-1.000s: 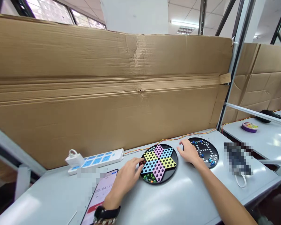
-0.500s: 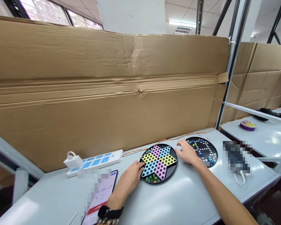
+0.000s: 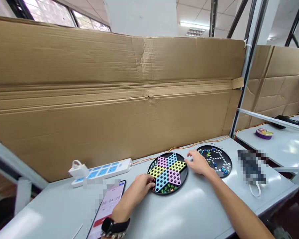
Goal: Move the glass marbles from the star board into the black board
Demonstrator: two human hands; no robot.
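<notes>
A round black Chinese checkers board lies on the table, with a star of pink, blue and yellow holed sections. Green marbles fill a hollow between its front points. My left hand is at the board's left rim, thumb and fingers bent together over a pocket of dark reddish marbles. Whatever is between those fingertips is hidden. Beside the right rim, my right hand has its fingers loosely apart and holds nothing. Behind it lies a second round black tray with white dots and a few blue and green marbles.
A white power strip with a plugged-in charger stands at the back left. A phone showing a timer lies by my left forearm. A blurred-out dark item is on the right. Cardboard walls off the back.
The star board has turned counterclockwise, its marbles shifting with it. My left fingers have moved slightly over the rim. My right hand has barely moved, slightly left.
</notes>
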